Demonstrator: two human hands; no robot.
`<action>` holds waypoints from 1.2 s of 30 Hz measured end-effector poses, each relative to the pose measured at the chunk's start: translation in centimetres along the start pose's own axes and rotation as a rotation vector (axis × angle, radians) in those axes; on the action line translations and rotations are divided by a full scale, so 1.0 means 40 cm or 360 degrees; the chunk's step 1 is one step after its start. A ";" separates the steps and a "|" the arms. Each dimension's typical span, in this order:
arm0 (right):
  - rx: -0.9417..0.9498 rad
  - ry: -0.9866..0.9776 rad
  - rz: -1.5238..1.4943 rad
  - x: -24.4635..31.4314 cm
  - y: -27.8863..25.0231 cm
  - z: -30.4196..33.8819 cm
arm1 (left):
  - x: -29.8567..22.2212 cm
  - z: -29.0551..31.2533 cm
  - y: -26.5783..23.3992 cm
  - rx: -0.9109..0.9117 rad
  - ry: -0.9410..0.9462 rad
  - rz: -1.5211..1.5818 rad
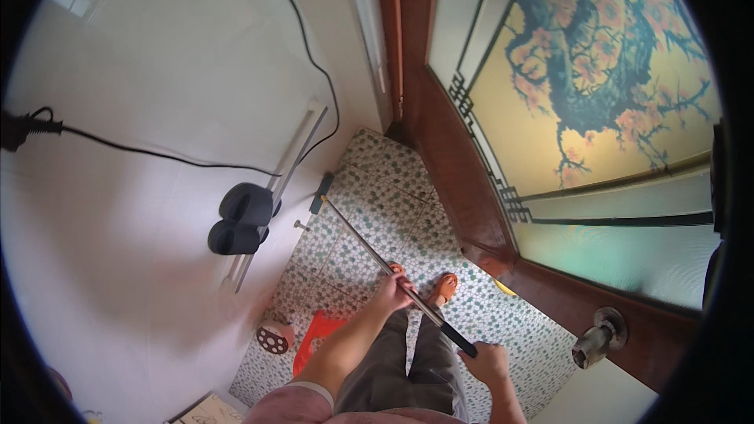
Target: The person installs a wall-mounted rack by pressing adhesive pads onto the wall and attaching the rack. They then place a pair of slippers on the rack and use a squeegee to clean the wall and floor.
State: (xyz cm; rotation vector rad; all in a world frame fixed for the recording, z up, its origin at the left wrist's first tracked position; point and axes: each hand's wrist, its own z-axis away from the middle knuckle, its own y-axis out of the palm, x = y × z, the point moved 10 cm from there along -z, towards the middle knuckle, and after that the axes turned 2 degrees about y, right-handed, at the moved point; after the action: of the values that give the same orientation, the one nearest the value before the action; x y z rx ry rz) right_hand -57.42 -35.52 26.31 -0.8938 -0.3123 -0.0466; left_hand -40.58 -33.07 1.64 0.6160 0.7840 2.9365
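Observation:
A long-handled floor tool (365, 238) with a silver pole and a narrow dark head runs slantwise across the view. Whether its head (320, 193) is a brush or a squeegee, I cannot tell. That head lies at the foot of the white wall, at the edge of the patterned tile floor (377, 196). My left hand (395, 290) is wrapped round the middle of the pole. Lower right, my right hand (487, 363) grips the black end of the handle. Sandalled feet (444, 289) stand on the tiles beneath the pole.
Dark slippers (243, 216) hang on a wall rail (302, 141), with a black cable (157, 153) beside them. A wooden door (440, 165) with a flower-painted panel and a round knob (598, 338) stands at right. A red plastic bag (314, 338) and a round perforated object (273, 338) sit near the left wall.

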 end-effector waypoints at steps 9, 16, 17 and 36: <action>0.0390 0.0237 -0.0242 0.047 -0.146 0.201 | 0.198 0.175 -0.106 -0.0294 -0.0041 0.0105; -0.0426 0.0200 -0.1359 -0.212 -0.344 0.273 | 0.163 0.135 -0.201 -0.0293 0.0713 0.0147; -0.0977 0.0290 -0.1227 -0.303 -0.446 0.306 | 0.138 0.125 -0.209 -0.0316 0.0747 0.0117; -0.1225 -0.1322 -0.0757 -0.081 -0.780 0.472 | 0.218 0.757 -0.092 0.0505 0.0763 0.0980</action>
State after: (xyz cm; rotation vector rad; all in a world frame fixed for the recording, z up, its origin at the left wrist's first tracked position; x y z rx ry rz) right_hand -70.46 -40.84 60.10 -1.5623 -1.3435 -0.2497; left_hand -37.15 -14.42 27.06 0.1641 1.3301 3.6249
